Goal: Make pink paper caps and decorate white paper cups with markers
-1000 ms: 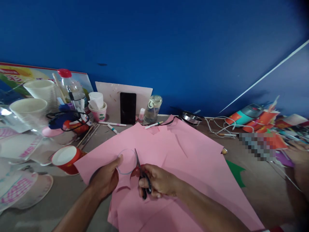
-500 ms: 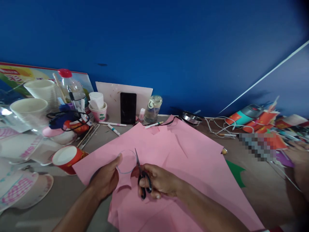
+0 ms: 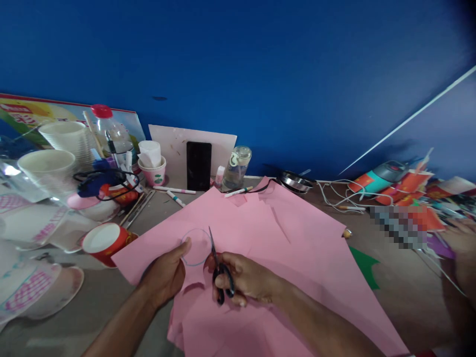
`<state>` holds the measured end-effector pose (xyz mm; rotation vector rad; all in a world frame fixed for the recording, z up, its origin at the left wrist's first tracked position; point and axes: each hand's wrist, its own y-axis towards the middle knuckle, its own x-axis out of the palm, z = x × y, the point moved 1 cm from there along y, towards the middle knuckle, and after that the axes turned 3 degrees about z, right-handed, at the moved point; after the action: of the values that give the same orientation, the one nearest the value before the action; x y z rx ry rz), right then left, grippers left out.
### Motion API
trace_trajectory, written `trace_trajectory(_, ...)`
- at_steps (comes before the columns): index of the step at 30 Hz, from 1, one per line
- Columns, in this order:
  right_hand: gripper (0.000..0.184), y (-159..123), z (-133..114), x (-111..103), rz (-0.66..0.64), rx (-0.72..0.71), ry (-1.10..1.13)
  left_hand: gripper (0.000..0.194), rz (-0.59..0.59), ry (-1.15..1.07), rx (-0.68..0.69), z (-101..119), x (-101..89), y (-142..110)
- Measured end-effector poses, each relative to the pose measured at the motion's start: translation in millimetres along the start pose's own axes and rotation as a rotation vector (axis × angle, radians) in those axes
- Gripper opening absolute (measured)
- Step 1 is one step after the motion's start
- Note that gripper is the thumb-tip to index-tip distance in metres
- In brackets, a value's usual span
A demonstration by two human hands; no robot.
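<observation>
A sheet of pink paper [image 3: 159,235] is pinched at its near edge by my left hand [image 3: 165,272], thumb on top. Beside that thumb a circle [image 3: 197,248] is drawn on the sheet in a thin blue line. Curved notches show along the sheet's near edge, below the circle. In my right hand [image 3: 241,280] are scissors [image 3: 223,280] with black handles, fingers through the loops. Their blades point away from me and lie together at the circle's right side. More pink sheets [image 3: 308,267] lie spread underneath.
At the left stand a red paper cup [image 3: 118,243], stacked white cups [image 3: 48,163] and a capped bottle [image 3: 111,131]. A phone [image 3: 199,166] and a glass bottle [image 3: 238,166] stand by the wall. Markers [image 3: 175,198], cables [image 3: 330,196] and another person's hand [image 3: 461,233] are also there.
Almost nothing differs. The view has shifted very slightly, and both hands keep their hold on the paper and the scissors.
</observation>
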<state>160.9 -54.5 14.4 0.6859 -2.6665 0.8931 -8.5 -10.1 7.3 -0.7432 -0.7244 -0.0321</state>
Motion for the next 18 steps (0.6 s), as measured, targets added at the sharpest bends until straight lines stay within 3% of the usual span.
trace_trajectory(9, 0.056, 1.9, 3.4, -0.6, 0.074, -0.035, -0.028, 0.026, 0.152, 0.054, 0.088, 3.4, 0.5, 0.8)
trace_trajectory(18, 0.056, 4.9, 5.9, 1.0, 0.095, -0.111, 0.054, 0.012, 0.05, 0.081, -0.039, 2.6, -13.8, 8.9)
